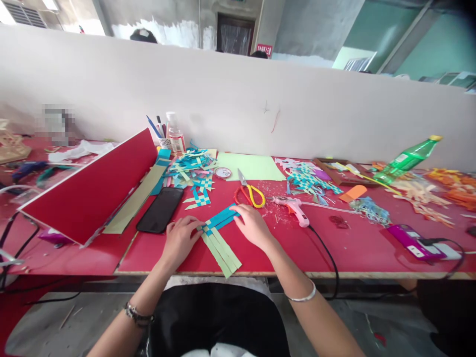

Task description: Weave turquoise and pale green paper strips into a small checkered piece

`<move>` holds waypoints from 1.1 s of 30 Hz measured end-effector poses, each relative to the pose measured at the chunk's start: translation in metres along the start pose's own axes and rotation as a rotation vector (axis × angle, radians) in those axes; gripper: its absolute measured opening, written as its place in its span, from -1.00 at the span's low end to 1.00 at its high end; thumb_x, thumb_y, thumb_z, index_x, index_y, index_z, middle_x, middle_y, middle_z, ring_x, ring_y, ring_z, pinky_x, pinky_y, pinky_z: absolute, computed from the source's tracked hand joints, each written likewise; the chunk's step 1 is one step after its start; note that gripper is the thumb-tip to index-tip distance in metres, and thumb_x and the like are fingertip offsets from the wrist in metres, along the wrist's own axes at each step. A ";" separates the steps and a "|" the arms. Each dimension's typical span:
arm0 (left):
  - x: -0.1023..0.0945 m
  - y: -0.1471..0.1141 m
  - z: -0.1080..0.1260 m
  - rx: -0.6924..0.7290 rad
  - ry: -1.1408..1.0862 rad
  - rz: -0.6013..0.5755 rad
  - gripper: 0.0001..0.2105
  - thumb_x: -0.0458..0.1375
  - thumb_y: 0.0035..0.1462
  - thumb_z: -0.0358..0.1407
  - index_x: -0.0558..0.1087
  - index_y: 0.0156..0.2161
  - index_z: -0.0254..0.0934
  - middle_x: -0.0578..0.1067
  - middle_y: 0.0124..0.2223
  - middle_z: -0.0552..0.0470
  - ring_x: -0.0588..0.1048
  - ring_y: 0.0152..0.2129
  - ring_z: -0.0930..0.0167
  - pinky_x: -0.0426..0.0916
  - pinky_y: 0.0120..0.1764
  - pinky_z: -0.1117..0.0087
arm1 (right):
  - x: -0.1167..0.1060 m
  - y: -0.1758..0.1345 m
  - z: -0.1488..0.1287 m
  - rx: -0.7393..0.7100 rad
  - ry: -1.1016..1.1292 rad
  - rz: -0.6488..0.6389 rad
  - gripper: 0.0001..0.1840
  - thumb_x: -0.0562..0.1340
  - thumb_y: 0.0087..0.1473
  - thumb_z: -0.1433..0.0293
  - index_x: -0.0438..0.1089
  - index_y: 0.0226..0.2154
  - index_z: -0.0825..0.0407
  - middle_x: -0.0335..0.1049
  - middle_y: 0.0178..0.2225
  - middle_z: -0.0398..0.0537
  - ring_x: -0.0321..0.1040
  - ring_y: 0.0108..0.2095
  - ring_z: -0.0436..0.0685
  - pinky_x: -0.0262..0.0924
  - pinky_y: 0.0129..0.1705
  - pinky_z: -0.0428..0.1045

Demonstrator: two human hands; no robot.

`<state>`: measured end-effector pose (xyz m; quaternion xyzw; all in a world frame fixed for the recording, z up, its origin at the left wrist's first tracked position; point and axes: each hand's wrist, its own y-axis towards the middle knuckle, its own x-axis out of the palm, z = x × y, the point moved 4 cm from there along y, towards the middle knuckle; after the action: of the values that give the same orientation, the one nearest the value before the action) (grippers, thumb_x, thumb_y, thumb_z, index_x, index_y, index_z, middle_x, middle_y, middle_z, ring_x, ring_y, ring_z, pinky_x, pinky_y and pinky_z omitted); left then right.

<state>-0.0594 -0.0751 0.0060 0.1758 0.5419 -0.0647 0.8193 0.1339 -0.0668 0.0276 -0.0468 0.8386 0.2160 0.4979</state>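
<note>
A half-woven mat of blue and pale green paper strips (219, 238) lies on the red table (334, 248) in front of me. My left hand (181, 239) presses on its left end where the strips cross. My right hand (252, 225) rests flat on the blue strips at their right end. Neither hand lifts the strips off the table.
A black phone (160, 209) lies left of my hands beside a tilted red board (92, 191). Behind are a pile of woven strips (191, 171), yellow-handled scissors (251, 191), a pink glue gun (293, 207) with cord, green paper (249, 166) and a green bottle (407, 159).
</note>
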 end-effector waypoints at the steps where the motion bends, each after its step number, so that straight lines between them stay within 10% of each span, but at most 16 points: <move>1: 0.000 0.000 -0.002 0.001 -0.004 -0.007 -0.79 -0.02 0.06 -0.29 0.40 -0.21 -0.09 0.40 -0.17 0.02 0.34 -0.21 0.33 0.07 -0.18 0.25 | 0.003 0.005 0.001 -0.027 -0.030 -0.019 -0.70 0.05 0.01 0.51 0.25 -0.15 0.05 0.30 -0.18 -0.02 0.20 -0.15 0.05 0.05 -0.15 -0.04; 18: -0.003 0.012 0.004 0.164 -0.108 -0.188 -0.67 -0.10 -0.04 -0.56 0.38 -0.20 -0.29 0.37 -0.22 -0.06 0.40 -0.32 0.41 0.28 -0.27 0.45 | 0.020 0.017 0.001 -0.121 -0.012 -0.258 -0.76 0.20 -0.07 0.33 0.31 -0.25 -0.02 0.29 -0.24 -0.09 0.22 -0.20 0.07 -0.12 -0.18 0.05; 33: -0.001 0.022 0.032 0.050 0.306 -0.118 -0.61 0.00 -0.06 0.02 0.37 -0.38 -0.30 0.40 -0.44 -0.03 0.42 -0.52 0.35 0.07 -0.60 0.48 | -0.008 0.023 -0.018 0.017 0.492 -0.267 -0.81 0.08 -0.01 0.42 0.31 -0.28 0.01 0.37 -0.28 -0.14 0.28 -0.26 0.00 0.10 -0.18 -0.05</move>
<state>-0.0254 -0.0666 0.0225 0.1717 0.6679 -0.0985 0.7175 0.1172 -0.0546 0.0493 -0.2039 0.9224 0.1236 0.3039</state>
